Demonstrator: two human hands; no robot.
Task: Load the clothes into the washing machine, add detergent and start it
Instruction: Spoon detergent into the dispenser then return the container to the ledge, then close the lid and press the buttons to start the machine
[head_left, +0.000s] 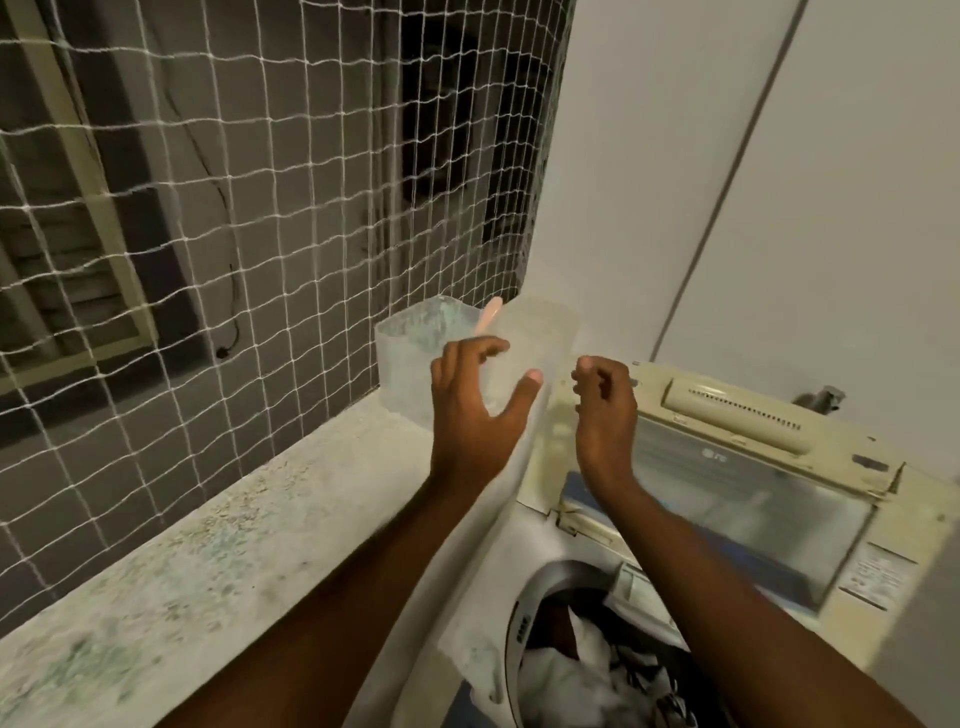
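A top-loading washing machine (810, 525) stands at the lower right with its cream lid (727, 499) raised. White and dark clothes (597, 670) lie in the drum. A translucent detergent container (415, 353) sits on the stone ledge at the far corner, a pink scoop handle (488, 314) sticking up from it. A second clear piece, maybe its lid (535, 338), stands right beside it. My left hand (472, 400) is spread open just in front of that piece. My right hand (605, 400) hovers next to it with fingers curled, holding nothing.
A speckled stone ledge (208, 545) runs along the left. Behind it hangs white netting (260, 208) over a grey tiled wall. A white wall (779, 182) rises behind the machine, with a tap (821, 397) at its right.
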